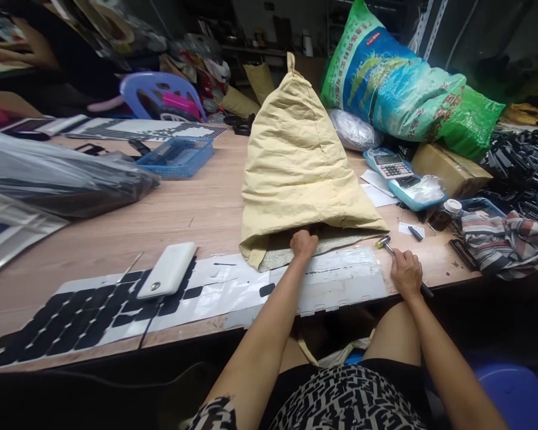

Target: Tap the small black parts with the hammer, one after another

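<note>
A cream-yellow cloth sack (300,161) leans on the table with its mouth towards me. My left hand (303,242) reaches into that mouth, fingers curled; what they hold, if anything, is hidden in the dark opening. My right hand (406,272) rests at the table's front edge, closed round the handle of a small hammer (384,242) with a yellowish face on its head. Under the sack's mouth lies a pale sheet (341,283). Black rounded patches (67,316) cover another white sheet on the left, with a white phone-shaped device (169,270) on top.
A blue basket (179,158) and plastic-wrapped material (58,173) are at the left. On the right are a calculator (391,167), a cardboard box (452,170), striped cloth (504,242), a small jar (448,212) and a large printed sack (399,83). Another person (63,48) sits at far left.
</note>
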`<state>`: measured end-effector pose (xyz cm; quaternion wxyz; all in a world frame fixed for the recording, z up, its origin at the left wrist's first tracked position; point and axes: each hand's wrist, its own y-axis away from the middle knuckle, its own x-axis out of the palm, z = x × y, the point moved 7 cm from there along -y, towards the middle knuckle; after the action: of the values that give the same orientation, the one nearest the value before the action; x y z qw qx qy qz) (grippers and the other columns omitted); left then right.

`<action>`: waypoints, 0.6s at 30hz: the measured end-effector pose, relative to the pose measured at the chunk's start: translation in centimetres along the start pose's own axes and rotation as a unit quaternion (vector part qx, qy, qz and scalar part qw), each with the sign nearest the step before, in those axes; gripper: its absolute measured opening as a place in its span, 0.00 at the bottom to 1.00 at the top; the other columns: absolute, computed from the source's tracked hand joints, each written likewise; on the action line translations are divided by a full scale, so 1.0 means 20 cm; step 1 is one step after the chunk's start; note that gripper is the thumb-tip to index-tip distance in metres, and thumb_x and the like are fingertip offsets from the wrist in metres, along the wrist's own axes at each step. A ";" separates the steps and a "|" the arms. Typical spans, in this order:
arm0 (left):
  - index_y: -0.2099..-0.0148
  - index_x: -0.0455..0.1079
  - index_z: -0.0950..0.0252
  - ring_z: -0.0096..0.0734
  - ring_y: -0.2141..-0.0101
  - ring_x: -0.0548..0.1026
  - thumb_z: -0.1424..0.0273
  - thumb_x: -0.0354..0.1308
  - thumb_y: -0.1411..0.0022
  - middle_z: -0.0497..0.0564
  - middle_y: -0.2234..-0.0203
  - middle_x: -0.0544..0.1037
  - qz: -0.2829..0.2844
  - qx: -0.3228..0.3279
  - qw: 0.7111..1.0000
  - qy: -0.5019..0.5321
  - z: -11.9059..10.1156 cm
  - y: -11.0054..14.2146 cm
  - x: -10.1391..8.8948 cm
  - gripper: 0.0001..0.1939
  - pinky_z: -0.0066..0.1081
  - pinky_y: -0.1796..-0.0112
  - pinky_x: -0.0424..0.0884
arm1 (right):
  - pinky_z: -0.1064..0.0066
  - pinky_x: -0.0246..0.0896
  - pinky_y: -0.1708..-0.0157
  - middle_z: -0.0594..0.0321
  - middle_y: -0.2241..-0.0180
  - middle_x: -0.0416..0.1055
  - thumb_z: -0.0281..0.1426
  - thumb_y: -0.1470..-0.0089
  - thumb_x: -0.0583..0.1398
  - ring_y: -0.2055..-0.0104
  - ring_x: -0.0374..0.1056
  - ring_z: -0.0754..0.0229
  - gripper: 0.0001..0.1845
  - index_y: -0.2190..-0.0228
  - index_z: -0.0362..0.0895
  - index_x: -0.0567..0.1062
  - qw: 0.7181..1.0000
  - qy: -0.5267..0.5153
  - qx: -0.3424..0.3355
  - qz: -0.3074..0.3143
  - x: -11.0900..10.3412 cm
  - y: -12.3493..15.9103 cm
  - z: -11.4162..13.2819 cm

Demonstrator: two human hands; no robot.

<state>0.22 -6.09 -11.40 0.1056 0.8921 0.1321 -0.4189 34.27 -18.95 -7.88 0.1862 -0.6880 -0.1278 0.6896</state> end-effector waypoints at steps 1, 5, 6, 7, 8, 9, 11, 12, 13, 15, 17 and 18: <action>0.57 0.80 0.66 0.57 0.55 0.76 0.62 0.60 0.38 0.64 0.63 0.81 -0.009 0.012 1.000 -0.009 0.02 0.04 -0.02 0.14 0.45 0.54 0.68 | 0.64 0.47 0.63 0.55 0.63 0.68 0.30 0.36 0.53 0.61 0.56 0.54 0.19 0.48 0.45 0.77 1.000 0.002 0.000 -0.001 0.00 0.00 0.00; 0.54 0.79 0.59 0.46 0.55 0.73 0.62 0.63 0.38 0.55 0.60 0.80 -0.007 0.141 0.990 0.014 0.06 0.26 -0.05 0.12 0.40 0.54 0.68 | 0.63 0.46 0.63 0.54 0.62 0.68 0.31 0.36 0.54 0.61 0.56 0.53 0.19 0.48 0.45 0.77 1.000 0.009 0.002 0.005 0.00 -0.01 0.00; 0.54 0.79 0.58 0.44 0.56 0.73 0.63 0.63 0.38 0.53 0.61 0.80 0.014 0.177 0.984 0.032 0.06 0.33 -0.03 0.11 0.38 0.54 0.68 | 0.63 0.46 0.64 0.54 0.62 0.69 0.32 0.36 0.54 0.61 0.57 0.53 0.19 0.48 0.45 0.77 1.000 0.010 0.003 0.006 0.00 -0.01 0.00; 0.54 0.80 0.58 0.42 0.57 0.72 0.64 0.64 0.38 0.52 0.62 0.79 0.038 0.209 0.976 0.047 0.06 0.38 -0.01 0.10 0.37 0.54 0.68 | 0.63 0.46 0.64 0.54 0.62 0.69 0.32 0.36 0.54 0.61 0.57 0.54 0.19 0.48 0.46 0.77 1.000 0.010 0.004 0.007 0.00 -0.01 0.00; 0.55 0.80 0.58 0.40 0.58 0.72 0.65 0.65 0.38 0.51 0.63 0.79 0.058 0.236 0.968 0.055 0.05 0.43 0.00 0.10 0.37 0.54 0.68 | 0.64 0.46 0.64 0.54 0.62 0.69 0.33 0.36 0.54 0.61 0.57 0.54 0.19 0.48 0.46 0.77 1.000 0.009 0.006 0.007 0.00 -0.01 0.00; 0.55 0.80 0.58 0.40 0.58 0.71 0.65 0.66 0.39 0.51 0.64 0.78 0.070 0.256 0.962 0.059 0.05 0.47 0.02 0.10 0.37 0.53 0.67 | 0.64 0.46 0.64 0.55 0.62 0.69 0.33 0.36 0.54 0.61 0.58 0.54 0.18 0.48 0.46 0.77 1.000 0.007 0.009 0.005 0.00 -0.01 0.00; 0.55 0.80 0.58 0.40 0.58 0.71 0.66 0.67 0.40 0.51 0.64 0.77 0.076 0.273 0.957 0.060 0.04 0.50 0.04 0.10 0.38 0.53 0.67 | 0.64 0.46 0.64 0.54 0.62 0.70 0.34 0.36 0.55 0.61 0.58 0.54 0.18 0.49 0.45 0.77 1.000 0.002 0.024 -0.004 -0.01 -0.01 -0.01; 0.54 0.80 0.59 0.40 0.58 0.71 0.67 0.67 0.40 0.51 0.64 0.77 0.074 0.274 0.957 0.063 0.04 0.51 0.04 0.11 0.38 0.53 0.66 | 0.65 0.46 0.64 0.54 0.61 0.70 0.35 0.36 0.55 0.61 0.58 0.54 0.18 0.49 0.44 0.78 0.999 0.001 0.037 -0.010 -0.02 -0.01 -0.01; 0.54 0.80 0.59 0.40 0.58 0.71 0.67 0.68 0.40 0.51 0.64 0.77 0.072 0.274 0.957 0.066 0.04 0.50 0.04 0.11 0.38 0.53 0.66 | 0.64 0.46 0.64 0.53 0.61 0.71 0.36 0.36 0.56 0.61 0.59 0.54 0.18 0.51 0.43 0.78 0.999 0.001 0.052 -0.014 -0.02 0.00 -0.02; 0.53 0.80 0.59 0.40 0.57 0.71 0.67 0.68 0.40 0.50 0.63 0.77 0.075 0.272 0.957 0.070 0.03 0.49 0.04 0.12 0.38 0.53 0.66 | 0.64 0.45 0.64 0.52 0.61 0.71 0.37 0.37 0.57 0.61 0.59 0.54 0.16 0.56 0.42 0.79 0.997 0.009 0.078 -0.014 -0.03 0.00 -0.03; 0.55 0.80 0.59 0.40 0.57 0.71 0.67 0.68 0.41 0.50 0.63 0.77 0.076 0.266 0.958 0.069 0.03 0.48 0.04 0.11 0.37 0.53 0.66 | 0.64 0.45 0.65 0.51 0.61 0.71 0.38 0.38 0.58 0.61 0.59 0.53 0.14 0.61 0.41 0.78 0.996 0.013 0.088 -0.004 -0.03 -0.01 -0.04; 0.56 0.80 0.59 0.40 0.57 0.71 0.67 0.68 0.41 0.50 0.63 0.77 0.077 0.263 0.959 0.069 0.03 0.48 0.03 0.10 0.37 0.53 0.66 | 0.64 0.45 0.65 0.51 0.61 0.71 0.37 0.38 0.58 0.61 0.59 0.53 0.14 0.62 0.41 0.78 0.996 0.009 0.086 0.005 -0.03 -0.02 -0.05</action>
<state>3.35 -15.19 -11.49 -0.1098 0.9225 -0.0445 -0.3673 35.25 -18.92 -7.19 0.2428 -0.6763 -0.0629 0.6926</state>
